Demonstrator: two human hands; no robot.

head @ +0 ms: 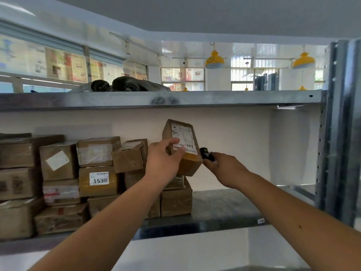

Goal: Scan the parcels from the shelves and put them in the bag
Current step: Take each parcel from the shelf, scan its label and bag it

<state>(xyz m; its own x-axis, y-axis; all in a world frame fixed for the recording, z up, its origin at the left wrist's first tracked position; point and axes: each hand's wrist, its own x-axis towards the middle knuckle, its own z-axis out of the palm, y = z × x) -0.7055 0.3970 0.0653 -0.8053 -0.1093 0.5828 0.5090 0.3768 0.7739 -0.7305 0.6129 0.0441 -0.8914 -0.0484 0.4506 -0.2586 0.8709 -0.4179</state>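
Currently: left hand grips parcel above the shelf, label facing near; right hand clamps scanner just right. Best: steady parcel, aim at barcode.

a single wide-angle view is given, taken from head height and aimed forward at a metal shelf unit, close enough that both forearms reach in from the bottom edge. the left hand and right hand are seen at centre frame. stacked cardboard boxes are seen lower left, windows and yellow lamps far behind.
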